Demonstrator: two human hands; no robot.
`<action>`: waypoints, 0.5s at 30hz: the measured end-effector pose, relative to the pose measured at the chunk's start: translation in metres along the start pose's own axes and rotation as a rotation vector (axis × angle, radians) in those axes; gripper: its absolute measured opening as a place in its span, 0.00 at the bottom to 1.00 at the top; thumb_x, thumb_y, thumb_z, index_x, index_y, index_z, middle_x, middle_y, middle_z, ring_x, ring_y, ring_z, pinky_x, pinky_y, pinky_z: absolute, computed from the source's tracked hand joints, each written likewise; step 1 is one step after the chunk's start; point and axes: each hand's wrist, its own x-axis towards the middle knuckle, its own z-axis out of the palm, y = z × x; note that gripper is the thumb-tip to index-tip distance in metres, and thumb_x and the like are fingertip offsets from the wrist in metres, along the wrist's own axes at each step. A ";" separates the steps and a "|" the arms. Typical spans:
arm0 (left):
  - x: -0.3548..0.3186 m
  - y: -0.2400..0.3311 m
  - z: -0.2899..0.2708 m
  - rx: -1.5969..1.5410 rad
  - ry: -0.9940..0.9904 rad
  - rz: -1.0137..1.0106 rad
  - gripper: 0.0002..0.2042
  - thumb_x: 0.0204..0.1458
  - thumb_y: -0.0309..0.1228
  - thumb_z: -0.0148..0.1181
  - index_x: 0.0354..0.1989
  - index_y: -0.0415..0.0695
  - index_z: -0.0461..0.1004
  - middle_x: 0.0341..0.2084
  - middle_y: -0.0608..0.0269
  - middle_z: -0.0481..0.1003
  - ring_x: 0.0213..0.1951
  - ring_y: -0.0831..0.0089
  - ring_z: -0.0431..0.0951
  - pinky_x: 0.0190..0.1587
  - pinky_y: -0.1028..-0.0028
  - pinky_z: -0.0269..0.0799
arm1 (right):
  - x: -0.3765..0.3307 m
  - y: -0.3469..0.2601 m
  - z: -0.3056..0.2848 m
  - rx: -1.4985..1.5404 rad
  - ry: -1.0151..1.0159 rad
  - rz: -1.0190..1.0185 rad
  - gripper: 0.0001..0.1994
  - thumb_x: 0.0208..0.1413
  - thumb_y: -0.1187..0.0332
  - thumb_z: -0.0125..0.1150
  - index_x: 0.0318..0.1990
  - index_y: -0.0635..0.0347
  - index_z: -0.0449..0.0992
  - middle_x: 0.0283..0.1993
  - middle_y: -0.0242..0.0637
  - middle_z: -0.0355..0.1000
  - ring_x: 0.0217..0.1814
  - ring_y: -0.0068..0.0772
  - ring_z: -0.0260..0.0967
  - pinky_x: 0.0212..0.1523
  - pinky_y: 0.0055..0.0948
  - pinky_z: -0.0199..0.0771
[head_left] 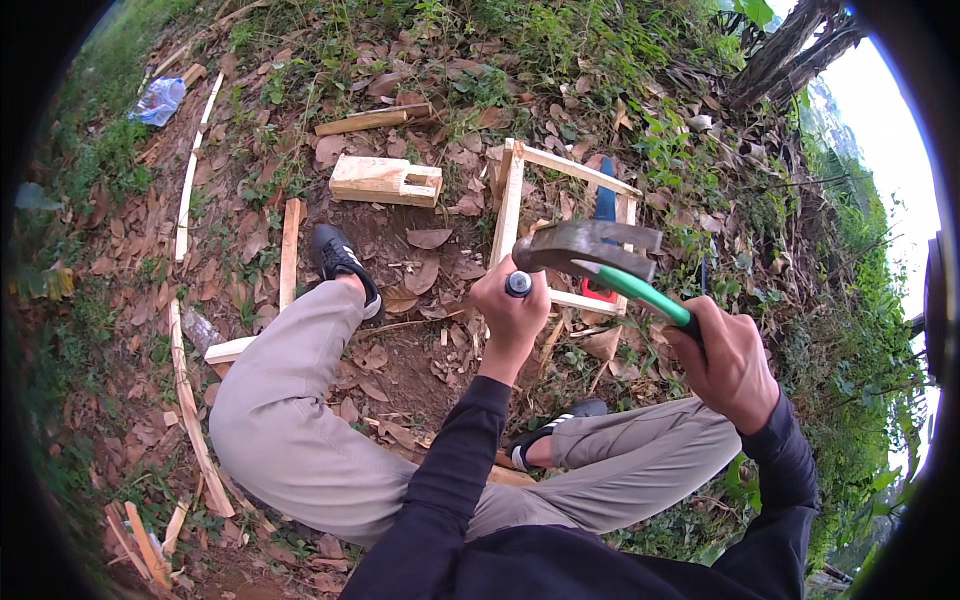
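Observation:
My right hand (730, 360) is closed round the green and black handle of a claw hammer (650, 290). The metal hammer head (590, 247) is slightly blurred and hangs close above and beside my left fist. My left hand (512, 315) grips an upright chisel (517, 284); only the round top of its dark handle shows, and its blade is hidden below my fist. Just beyond both hands lies a pale wooden frame (510, 205) of joined bars. A blue blade (605, 195) and a red handle (598, 291), apparently a saw, show within the frame.
A notched wood block (375, 182) lies ahead on the leaf-covered ground. Thin wood strips (187, 195) run along the left, near a clear plastic bottle (160, 101). My legs (300, 430) spread round the work spot. A tree trunk (790, 60) stands far right.

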 end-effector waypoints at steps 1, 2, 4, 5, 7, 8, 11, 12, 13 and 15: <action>0.000 -0.001 0.001 -0.019 -0.007 -0.036 0.10 0.48 0.22 0.57 0.17 0.39 0.65 0.10 0.54 0.65 0.13 0.57 0.69 0.19 0.65 0.63 | 0.001 -0.002 -0.006 -0.008 0.003 0.003 0.10 0.57 0.69 0.65 0.37 0.62 0.69 0.21 0.41 0.67 0.17 0.44 0.67 0.19 0.40 0.65; 0.002 -0.001 0.000 -0.034 -0.013 -0.069 0.12 0.49 0.22 0.58 0.16 0.39 0.64 0.10 0.54 0.65 0.13 0.58 0.69 0.18 0.65 0.62 | 0.002 -0.004 -0.011 -0.012 0.011 0.004 0.10 0.57 0.70 0.65 0.37 0.62 0.69 0.21 0.41 0.67 0.17 0.44 0.67 0.19 0.40 0.65; 0.003 0.000 -0.001 -0.045 -0.004 -0.061 0.13 0.50 0.23 0.58 0.16 0.39 0.64 0.10 0.53 0.66 0.13 0.59 0.70 0.18 0.65 0.63 | 0.006 -0.007 -0.015 -0.034 0.026 -0.016 0.09 0.57 0.70 0.64 0.37 0.63 0.69 0.22 0.42 0.68 0.16 0.45 0.67 0.19 0.40 0.65; 0.003 0.001 0.000 -0.054 -0.005 -0.056 0.13 0.51 0.23 0.59 0.16 0.39 0.64 0.10 0.53 0.66 0.13 0.59 0.70 0.18 0.65 0.63 | 0.007 -0.009 -0.016 -0.035 0.027 -0.012 0.09 0.57 0.70 0.64 0.37 0.63 0.69 0.22 0.42 0.68 0.16 0.45 0.67 0.19 0.40 0.65; 0.003 0.002 0.000 -0.042 -0.019 -0.063 0.13 0.51 0.23 0.59 0.16 0.39 0.65 0.10 0.53 0.66 0.13 0.60 0.70 0.19 0.65 0.63 | 0.008 -0.010 -0.018 -0.035 0.030 -0.004 0.09 0.57 0.70 0.64 0.37 0.63 0.69 0.22 0.42 0.68 0.17 0.45 0.67 0.19 0.40 0.65; 0.002 0.002 0.000 -0.036 -0.027 -0.067 0.13 0.51 0.23 0.59 0.17 0.39 0.65 0.11 0.53 0.67 0.13 0.60 0.71 0.19 0.66 0.64 | 0.008 -0.011 -0.019 -0.044 0.030 -0.007 0.09 0.57 0.70 0.64 0.37 0.63 0.69 0.22 0.42 0.68 0.17 0.45 0.67 0.19 0.40 0.65; 0.002 0.004 0.001 -0.056 -0.023 -0.017 0.12 0.50 0.23 0.60 0.17 0.39 0.66 0.11 0.54 0.67 0.14 0.60 0.71 0.19 0.66 0.64 | 0.007 -0.011 -0.019 -0.057 0.021 -0.010 0.09 0.57 0.70 0.64 0.37 0.63 0.69 0.22 0.42 0.68 0.16 0.45 0.67 0.19 0.39 0.65; 0.002 0.004 0.001 -0.053 -0.024 -0.008 0.12 0.50 0.23 0.60 0.17 0.39 0.66 0.11 0.54 0.67 0.13 0.60 0.71 0.18 0.67 0.64 | 0.007 -0.010 -0.018 -0.051 0.012 -0.007 0.09 0.57 0.70 0.64 0.37 0.63 0.69 0.22 0.42 0.68 0.16 0.45 0.67 0.19 0.39 0.65; 0.001 0.004 0.000 -0.050 -0.025 0.001 0.12 0.50 0.23 0.60 0.17 0.40 0.66 0.11 0.54 0.67 0.13 0.61 0.71 0.18 0.67 0.64 | 0.006 -0.009 -0.017 -0.046 0.004 -0.003 0.09 0.57 0.70 0.64 0.37 0.63 0.69 0.22 0.42 0.68 0.16 0.45 0.67 0.19 0.39 0.65; 0.001 0.003 0.000 -0.050 -0.023 0.009 0.12 0.50 0.23 0.60 0.17 0.40 0.66 0.11 0.55 0.67 0.13 0.61 0.70 0.18 0.67 0.64 | 0.005 -0.008 -0.017 -0.059 -0.001 -0.001 0.09 0.57 0.70 0.64 0.37 0.63 0.69 0.22 0.42 0.68 0.16 0.44 0.67 0.19 0.39 0.65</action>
